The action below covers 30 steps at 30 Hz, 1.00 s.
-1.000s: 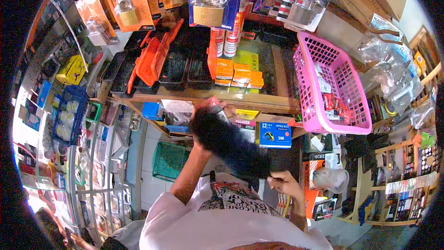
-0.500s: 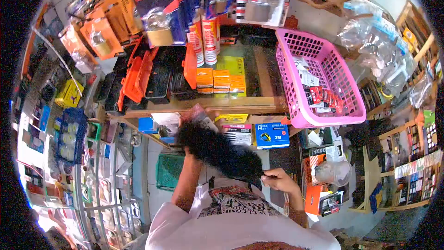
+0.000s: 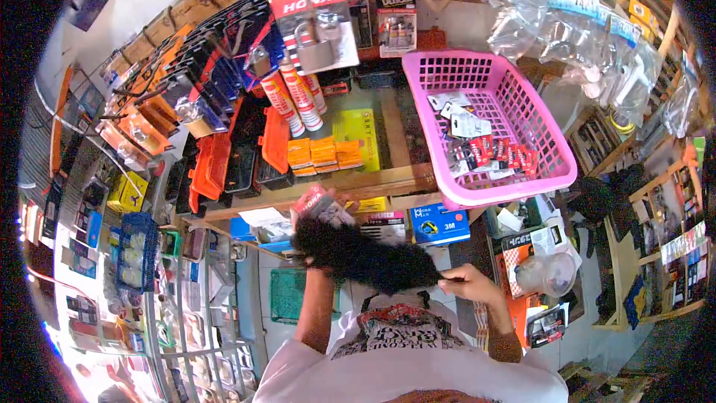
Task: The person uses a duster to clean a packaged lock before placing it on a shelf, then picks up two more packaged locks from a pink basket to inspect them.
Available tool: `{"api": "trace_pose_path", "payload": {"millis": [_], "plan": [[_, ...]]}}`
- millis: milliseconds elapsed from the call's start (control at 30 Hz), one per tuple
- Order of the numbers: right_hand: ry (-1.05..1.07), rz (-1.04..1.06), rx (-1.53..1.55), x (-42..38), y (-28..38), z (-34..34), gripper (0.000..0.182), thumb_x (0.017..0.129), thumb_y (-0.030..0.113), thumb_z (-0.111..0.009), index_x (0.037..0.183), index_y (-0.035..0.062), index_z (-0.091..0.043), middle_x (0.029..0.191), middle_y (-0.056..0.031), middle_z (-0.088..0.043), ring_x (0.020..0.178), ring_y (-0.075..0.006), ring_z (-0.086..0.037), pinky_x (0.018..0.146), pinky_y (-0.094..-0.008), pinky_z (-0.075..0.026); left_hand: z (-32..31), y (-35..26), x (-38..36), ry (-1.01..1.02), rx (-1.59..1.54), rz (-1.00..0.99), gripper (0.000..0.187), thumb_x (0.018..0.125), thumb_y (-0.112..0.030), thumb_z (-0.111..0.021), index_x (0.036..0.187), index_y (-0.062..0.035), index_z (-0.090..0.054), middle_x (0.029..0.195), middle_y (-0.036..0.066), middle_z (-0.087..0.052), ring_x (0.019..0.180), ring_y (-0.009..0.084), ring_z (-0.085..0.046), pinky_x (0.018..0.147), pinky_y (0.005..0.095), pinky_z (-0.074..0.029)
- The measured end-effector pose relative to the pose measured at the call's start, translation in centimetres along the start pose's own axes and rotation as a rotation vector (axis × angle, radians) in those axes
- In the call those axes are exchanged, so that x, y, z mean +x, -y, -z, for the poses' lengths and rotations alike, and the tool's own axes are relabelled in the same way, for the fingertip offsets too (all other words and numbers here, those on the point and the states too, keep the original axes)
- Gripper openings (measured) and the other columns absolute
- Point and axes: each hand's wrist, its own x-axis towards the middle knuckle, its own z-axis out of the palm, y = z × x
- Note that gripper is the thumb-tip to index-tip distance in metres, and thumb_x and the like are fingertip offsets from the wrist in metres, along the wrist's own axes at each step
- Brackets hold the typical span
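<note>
My right hand (image 3: 471, 283) is closed around the thin handle of a black, fluffy duster (image 3: 369, 257). The duster stretches leftward across my front, its head against the lower part of a red and grey HONA packet (image 3: 319, 204). My left hand (image 3: 307, 263) grips this packet from the left and stays largely hidden behind the duster. The packet looks like the carded HONA padlock (image 3: 315, 52) hanging above the counter, but its contents are partly covered.
A pink basket (image 3: 514, 195) with several small packets stands on the wooden counter. Small orange boxes (image 3: 323, 153), glue tubes (image 3: 298, 101) and orange cases (image 3: 212, 168) lie left of it. Below sits a blue 3M box (image 3: 440, 224). Glass shelving (image 3: 160, 306) is at left.
The camera view has shifted, so the counter goods appear moved. More of the HONA packet shows above the duster now. Both hands keep their hold.
</note>
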Motion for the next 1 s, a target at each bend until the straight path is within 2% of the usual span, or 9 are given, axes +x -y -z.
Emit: {"api": "trace_pose_path", "payload": {"millis": [67, 133, 167, 200, 400, 500, 600, 667, 1000], "plan": [[-0.107, 0.011, 0.039, -0.6, 0.0, 0.0, 0.029, 0.097, 0.020, -0.061, 0.075, 0.0021, -0.059, 0.060, 0.0057, -0.048, 0.053, -0.0023, -0.039, 0.048, -0.0232, -0.030, -0.7, 1.0, -0.2, 0.081, 0.039, 0.007, 0.060, 0.099, -0.055, -0.033, 0.133, -0.0085, -0.050, 0.123, 0.016, -0.061, 0.111, 0.0420, -0.058, 0.096, 0.0598, -0.047], [-0.073, -0.105, 0.102, -1.3, 0.0, 0.3, 0.029, 0.097, 0.020, -0.061, 0.075, 0.0018, -0.060, 0.060, 0.0061, -0.047, 0.053, -0.0025, -0.040, 0.048, -0.0230, -0.030, -5.5, 1.7, -1.0, -0.157, 0.264, -0.058, 0.058, 0.100, -0.053, -0.032, 0.133, -0.0089, -0.050, 0.124, 0.016, -0.061, 0.112, 0.0400, -0.058, 0.099, 0.0566, -0.046], [-0.024, -0.100, 0.108, -1.7, 0.3, 0.8, 0.029, 0.097, 0.020, -0.061, 0.074, 0.0018, -0.059, 0.060, 0.0060, -0.047, 0.053, -0.0025, -0.040, 0.048, -0.0229, -0.030, -6.2, 1.8, -0.9, -0.103, 0.063, 0.058, 0.062, 0.099, -0.056, -0.032, 0.135, -0.0096, -0.049, 0.127, 0.016, -0.060, 0.113, 0.0392, -0.058, 0.103, 0.0540, -0.043], [0.026, -0.094, 0.112, -1.9, 0.4, 1.2, 0.029, 0.097, 0.020, -0.061, 0.074, 0.0018, -0.059, 0.060, 0.0059, -0.047, 0.053, -0.0025, -0.040, 0.048, -0.0227, -0.031, -4.0, 2.4, -0.5, 0.268, -0.122, 0.104, 0.066, 0.098, -0.061, -0.032, 0.136, -0.0096, -0.049, 0.129, 0.016, -0.059, 0.114, 0.0400, -0.057, 0.104, 0.0551, -0.041], [-0.006, -0.142, 0.097, -3.3, -3.5, 1.5, 0.026, 0.097, 0.021, -0.061, 0.081, -0.0001, -0.063, 0.065, 0.0017, -0.057, 0.065, -0.0048, -0.049, 0.058, -0.0254, -0.041, -5.0, 4.3, -1.1, -0.251, 0.352, -0.015, 0.055, 0.102, -0.054, -0.029, 0.129, -0.0114, -0.052, 0.125, 0.014, -0.060, 0.102, 0.0325, -0.062, 0.092, 0.0482, -0.050], [-0.051, -0.179, 0.123, -4.1, -3.5, 2.2, 0.025, 0.097, 0.019, -0.061, 0.082, -0.0010, -0.063, 0.066, 0.0008, -0.058, 0.065, -0.0044, -0.049, 0.059, -0.0253, -0.041, -2.9, 6.0, -1.3, 0.072, 0.348, -0.059, 0.052, 0.103, -0.050, -0.027, 0.130, -0.0133, -0.051, 0.127, 0.012, -0.060, 0.105, 0.0285, -0.062, 0.095, 0.0459, -0.050], [-0.076, -0.105, 0.114, -4.9, -5.0, 2.4, 0.026, 0.095, 0.018, -0.062, 0.081, -0.0030, -0.063, 0.066, -0.0003, -0.060, 0.064, -0.0048, -0.050, 0.058, -0.0260, -0.042, -7.6, 6.9, -2.6, -0.250, 0.160, 0.199, 0.049, 0.104, -0.047, -0.026, 0.128, -0.0132, -0.051, 0.128, 0.011, -0.059, 0.106, 0.0295, -0.062, 0.096, 0.0472, -0.049], [0.043, -0.065, 0.045, -5.2, -4.9, 3.8, 0.026, 0.095, 0.018, -0.063, 0.082, -0.0037, -0.064, 0.067, -0.0011, -0.062, 0.065, -0.0051, -0.052, 0.058, -0.0260, -0.043, -3.6, 7.8, -2.3, 0.110, 0.073, 0.088, 0.047, 0.103, -0.047, -0.031, 0.129, -0.0142, -0.053, 0.132, 0.009, -0.057, 0.119, 0.0303, -0.055, 0.100, 0.0520, -0.046], [-0.125, -0.075, 0.046, -7.8, -7.0, 5.1, 0.022, 0.091, 0.018, -0.067, 0.090, -0.0040, -0.068, 0.073, -0.0039, -0.068, 0.069, -0.0066, -0.055, 0.062, -0.0285, -0.046, -4.7, 10.5, -4.5, -0.137, 0.094, 0.221, 0.055, 0.101, -0.050, -0.029, 0.139, -0.0140, -0.046, 0.132, 0.007, -0.058, 0.119, 0.0296, -0.055, 0.107, 0.0499, -0.039]]}}
